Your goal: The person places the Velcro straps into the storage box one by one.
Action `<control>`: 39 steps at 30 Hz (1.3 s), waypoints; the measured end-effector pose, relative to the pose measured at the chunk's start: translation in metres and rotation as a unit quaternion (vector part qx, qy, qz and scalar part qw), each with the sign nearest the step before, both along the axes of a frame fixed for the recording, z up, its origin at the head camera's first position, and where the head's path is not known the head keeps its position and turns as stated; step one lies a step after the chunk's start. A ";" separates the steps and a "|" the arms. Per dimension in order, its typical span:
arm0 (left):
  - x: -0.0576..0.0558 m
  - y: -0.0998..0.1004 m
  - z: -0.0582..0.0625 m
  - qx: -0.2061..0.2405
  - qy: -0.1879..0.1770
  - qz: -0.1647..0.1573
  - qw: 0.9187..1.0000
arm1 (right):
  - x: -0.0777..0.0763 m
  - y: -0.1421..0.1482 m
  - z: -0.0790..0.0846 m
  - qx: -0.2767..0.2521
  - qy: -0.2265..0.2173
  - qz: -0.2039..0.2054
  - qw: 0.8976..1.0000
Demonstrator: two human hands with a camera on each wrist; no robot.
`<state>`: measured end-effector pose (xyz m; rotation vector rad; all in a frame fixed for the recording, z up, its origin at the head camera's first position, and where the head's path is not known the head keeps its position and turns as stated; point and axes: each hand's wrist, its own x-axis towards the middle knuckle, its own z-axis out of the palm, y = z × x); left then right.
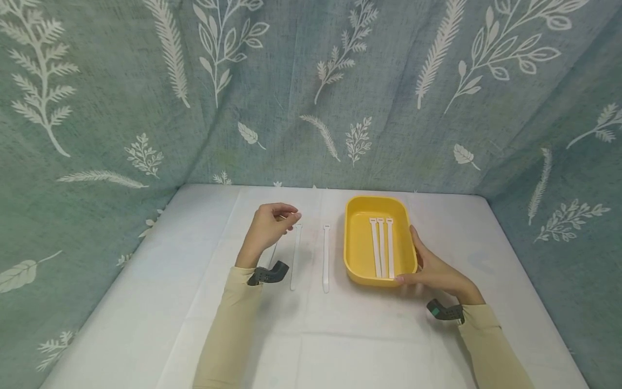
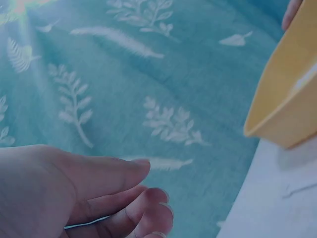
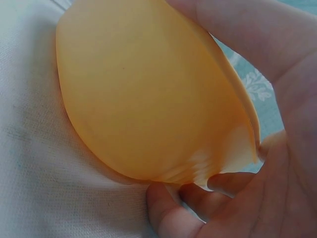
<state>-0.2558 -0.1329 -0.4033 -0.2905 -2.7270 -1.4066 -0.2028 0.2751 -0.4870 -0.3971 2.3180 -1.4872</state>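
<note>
My right hand (image 1: 434, 273) grips the right front corner of a yellow tray (image 1: 357, 270), thumb at the rim and fingers along the outer side. In the right wrist view, the outside of the tray (image 3: 129, 94) fills the space before the fingers (image 3: 168, 208). Three white cable ties (image 1: 382, 248) lie side by side in the tray. Left of it, two more white cable ties (image 1: 326, 259) lie apart on the cloth. Above them my left hand (image 1: 269, 227) hovers, fingers loosely bent. Nothing shows between its thumb and fingertips (image 2: 156, 196) in the left wrist view.
A white cloth (image 1: 340, 340) covers the table. Green-blue fabric with white leaf prints (image 1: 291, 108) hangs behind and on both sides. A thin dark line (image 1: 274, 251) shows beside the left wrist; what it belongs to is unclear. Dark wrist cameras (image 1: 268, 273) sit over both sleeves.
</note>
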 end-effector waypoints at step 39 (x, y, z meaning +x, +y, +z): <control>-0.016 -0.057 -0.050 -0.076 -0.134 0.125 0.980 | 0.000 -0.001 -0.003 0.012 0.006 -0.001 1.000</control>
